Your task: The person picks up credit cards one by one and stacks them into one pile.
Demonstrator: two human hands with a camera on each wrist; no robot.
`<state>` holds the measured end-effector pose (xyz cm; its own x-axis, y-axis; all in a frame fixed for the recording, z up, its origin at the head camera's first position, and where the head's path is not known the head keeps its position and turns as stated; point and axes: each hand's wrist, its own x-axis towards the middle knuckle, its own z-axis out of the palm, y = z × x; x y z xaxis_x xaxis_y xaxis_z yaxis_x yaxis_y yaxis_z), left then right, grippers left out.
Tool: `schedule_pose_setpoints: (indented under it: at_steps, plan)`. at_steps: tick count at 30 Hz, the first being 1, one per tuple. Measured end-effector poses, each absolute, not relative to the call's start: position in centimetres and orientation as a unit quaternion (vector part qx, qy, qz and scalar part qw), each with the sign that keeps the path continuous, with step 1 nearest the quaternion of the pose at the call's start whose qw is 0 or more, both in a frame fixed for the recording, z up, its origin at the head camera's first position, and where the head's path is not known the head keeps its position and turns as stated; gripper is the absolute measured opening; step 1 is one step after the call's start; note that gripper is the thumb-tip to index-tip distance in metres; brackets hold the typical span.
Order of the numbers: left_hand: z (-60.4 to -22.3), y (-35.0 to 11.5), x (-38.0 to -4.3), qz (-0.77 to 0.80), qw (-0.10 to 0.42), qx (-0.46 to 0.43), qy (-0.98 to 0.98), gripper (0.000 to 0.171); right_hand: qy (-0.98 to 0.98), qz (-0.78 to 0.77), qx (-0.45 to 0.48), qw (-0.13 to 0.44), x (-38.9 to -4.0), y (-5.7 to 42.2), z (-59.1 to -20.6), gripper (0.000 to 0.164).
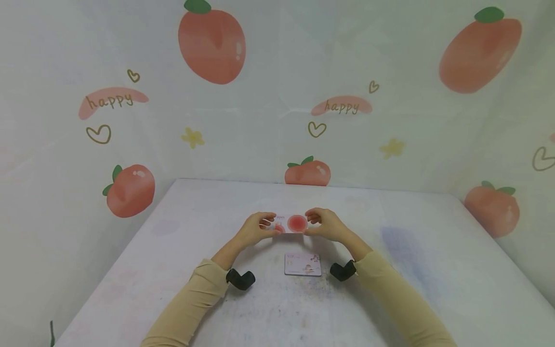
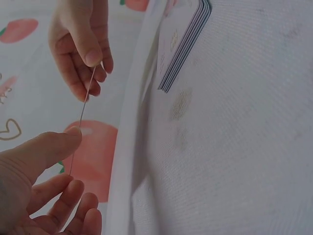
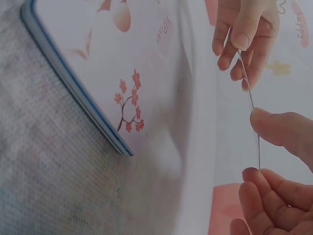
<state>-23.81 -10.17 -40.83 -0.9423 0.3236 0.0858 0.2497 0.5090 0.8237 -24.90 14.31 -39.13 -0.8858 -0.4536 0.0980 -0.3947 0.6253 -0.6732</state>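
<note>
Between both hands a thin plastic card (image 1: 294,224) is held up above the table, its pink face with a red disc showing in the head view. My left hand (image 1: 256,228) pinches its left end between thumb and fingertips. At the other end, my right hand (image 1: 328,225) pinches it the same way. Seen edge-on from the left wrist, the card (image 2: 84,107) is a fine line. Nearer on the table lies a neat stack of cards (image 1: 302,264), the top one marked VIP with pink blossoms. Its layered edges show in the left wrist view.
A white table (image 1: 182,270) with faint stains carries the stack. Behind it hangs a white cloth (image 1: 269,96) printed with peaches, hearts and "happy". Black wrist mounts (image 1: 240,279) sit at both cuffs, either side of the stack.
</note>
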Motion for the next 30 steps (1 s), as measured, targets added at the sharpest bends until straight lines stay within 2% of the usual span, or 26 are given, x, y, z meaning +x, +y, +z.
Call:
schedule_pose_setpoints:
  at_steps: [13,30]
  plan:
    - [-40.7,-10.2,-23.3,0.468,0.035,0.177,0.865,0.052,0.9,-0.374,-0.215,0.057,-24.1,14.5,-38.8,0.051]
    - [-41.1,-9.9,-22.7,0.466,0.017,0.194,0.863,0.051,0.896,-0.381,-0.221,0.048,-23.4,15.2,-39.3,0.05]
